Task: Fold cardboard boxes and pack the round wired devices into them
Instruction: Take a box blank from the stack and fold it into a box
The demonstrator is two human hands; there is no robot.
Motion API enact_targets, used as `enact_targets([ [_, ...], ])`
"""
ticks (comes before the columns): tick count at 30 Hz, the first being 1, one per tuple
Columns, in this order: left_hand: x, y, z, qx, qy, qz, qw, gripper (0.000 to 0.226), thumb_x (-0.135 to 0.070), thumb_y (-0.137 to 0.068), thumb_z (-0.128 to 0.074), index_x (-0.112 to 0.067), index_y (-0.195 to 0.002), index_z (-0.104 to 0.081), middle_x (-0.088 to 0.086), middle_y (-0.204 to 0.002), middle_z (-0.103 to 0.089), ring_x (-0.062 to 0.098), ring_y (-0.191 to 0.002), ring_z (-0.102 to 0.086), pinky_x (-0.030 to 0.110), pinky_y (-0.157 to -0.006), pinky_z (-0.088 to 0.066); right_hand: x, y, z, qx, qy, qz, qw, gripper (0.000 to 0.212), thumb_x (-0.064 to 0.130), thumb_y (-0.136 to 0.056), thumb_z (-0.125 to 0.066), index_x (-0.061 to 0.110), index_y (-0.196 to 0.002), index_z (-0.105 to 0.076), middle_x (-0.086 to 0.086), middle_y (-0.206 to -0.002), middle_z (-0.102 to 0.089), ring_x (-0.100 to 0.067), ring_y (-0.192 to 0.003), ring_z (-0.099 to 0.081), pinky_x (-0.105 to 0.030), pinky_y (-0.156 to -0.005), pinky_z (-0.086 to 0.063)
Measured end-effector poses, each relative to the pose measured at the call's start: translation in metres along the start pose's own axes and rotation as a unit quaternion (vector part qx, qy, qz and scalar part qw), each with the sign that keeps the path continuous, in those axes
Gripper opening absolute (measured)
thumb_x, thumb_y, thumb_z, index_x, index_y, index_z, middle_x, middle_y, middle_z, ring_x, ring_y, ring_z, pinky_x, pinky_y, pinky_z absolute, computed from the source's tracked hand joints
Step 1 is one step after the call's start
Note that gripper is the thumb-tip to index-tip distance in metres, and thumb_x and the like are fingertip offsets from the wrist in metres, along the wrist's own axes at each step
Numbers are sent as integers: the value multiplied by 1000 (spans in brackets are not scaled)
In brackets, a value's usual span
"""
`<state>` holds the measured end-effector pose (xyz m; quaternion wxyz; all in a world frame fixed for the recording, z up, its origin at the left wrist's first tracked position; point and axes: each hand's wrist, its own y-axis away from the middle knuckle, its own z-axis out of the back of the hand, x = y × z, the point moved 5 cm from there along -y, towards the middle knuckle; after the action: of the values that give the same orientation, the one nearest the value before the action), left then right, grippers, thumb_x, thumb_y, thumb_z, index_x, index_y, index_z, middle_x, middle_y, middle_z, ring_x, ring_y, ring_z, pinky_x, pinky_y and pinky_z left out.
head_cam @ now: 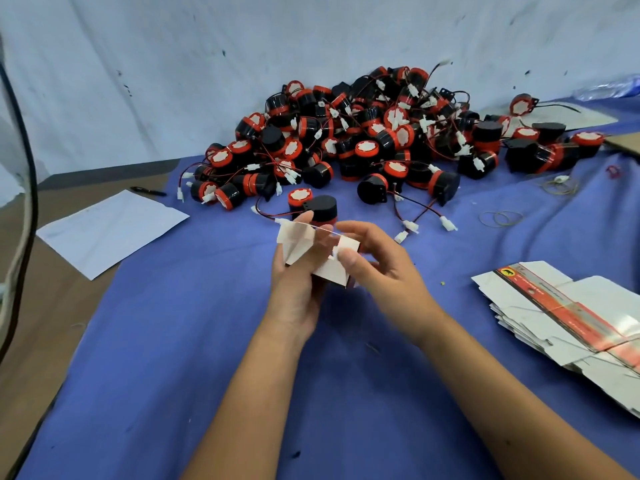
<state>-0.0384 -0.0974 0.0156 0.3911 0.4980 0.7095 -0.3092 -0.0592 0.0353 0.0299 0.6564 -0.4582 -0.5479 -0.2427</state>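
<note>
Both hands' fingers curled round one half-folded box, seemingly empty; beyond them the pile lay unpacked.

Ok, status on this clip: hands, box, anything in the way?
Both hands on the box: left hand holds it, right hand pinches a flap. Box half folded, flaps open. Device pile waits behind. Nothing in the way.

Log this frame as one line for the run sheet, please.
stage: folding box | left hand: holds box | right hand: pinches flap | devices: piled behind, unpacked | flat boxes: stacked right
</note>
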Motion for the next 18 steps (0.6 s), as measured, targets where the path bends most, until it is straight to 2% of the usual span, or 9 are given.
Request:
enact_targets([
  [2, -2, -1, 2, -18, -22, -36, 999, 50, -18, -81, -76, -27, -128, -64, 4, -108, -71, 27, -97, -69, 37, -68, -58, -4, -1, 0, -4, -22, -25, 999, 37, 43, -91, -67, 28, -124, -65, -18, -114, -66, -18, -91, -66, -30, -81, -55],
  [3, -3, -1, 2, -20, -38, -51, 998, 43, -20, -83, -74, -30, -124, -66, 3, -108, -72, 28, -99, -69, 40, -73, -58, -6, -1, 1, -6, -25, -31, 999, 37, 42, -89, -69, 28, -123, -65, -16, -113, -67, -19, -92, -66, -30, -82, -56],
  [5, -3, -1, 2, -19, -73, -65, 995, 35, -24, -86, -72, -37, -118, -69, 2, -114, -71, 35, -112, -66, 48, -88, -53, -7, -1, 5, -19, -4, -27, 999, 35, 40, -87, -73, 29, -120, -68, 0, -105, -70, -12, -93, -67, -26, -84, -55],
  [7, -2, -1, 2, -22, -102, -61, 993, 29, -29, -88, -69, -40, -115, -71, 3, -120, -72, 34, -116, -64, 48, -93, -51, -5, -1, 7, -30, 19, -13, 999, 32, 33, -87, -75, 29, -118, -69, 13, -101, -70, -10, -94, -68, -26, -90, -53],
  [10, -1, 0, 0, -31, -117, -41, 992, 25, -33, -89, -62, -37, -111, -74, 4, -116, -74, 25, -108, -66, 44, -90, -50, -7, -1, 11, -30, 15, -8, 999, 41, 31, -84, -80, 33, -122, -67, 6, -107, -72, -15, -104, -69, -30, -98, -54],
  [12, -3, 1, -2, -32, -117, -42, 992, 27, -31, -89, -60, -35, -111, -74, 7, -118, -74, 27, -109, -67, 46, -92, -49, -8, -2, 12, -21, -25, -21, 999, 48, 32, -80, -83, 34, -125, -66, 5, -105, -72, -15, -104, -70, -27, -92, -55],
  [15, -8, 3, -5, -12, -118, -64, 991, 27, -32, -92, -60, -27, -116, -71, 10, -125, -72, 35, -119, -66, 50, -96, -50, -9, -4, 14, 17, -105, -42, 993, 57, 24, -78, -84, 27, -131, -64, 5, -96, -70, -14, -99, -69, -23, -86, -54],
  [18, -12, 5, -7, 17, -118, -68, 991, 33, -48, -89, -68, -27, -116, -69, 5, -116, -71, 30, -103, -69, 45, -84, -55, -9, -6, 16, 65, -117, -55, 990, 60, 20, -77, -83, 29, -133, -64, 5, -88, -68, -19, -99, -67, -26, -86, -53],
])
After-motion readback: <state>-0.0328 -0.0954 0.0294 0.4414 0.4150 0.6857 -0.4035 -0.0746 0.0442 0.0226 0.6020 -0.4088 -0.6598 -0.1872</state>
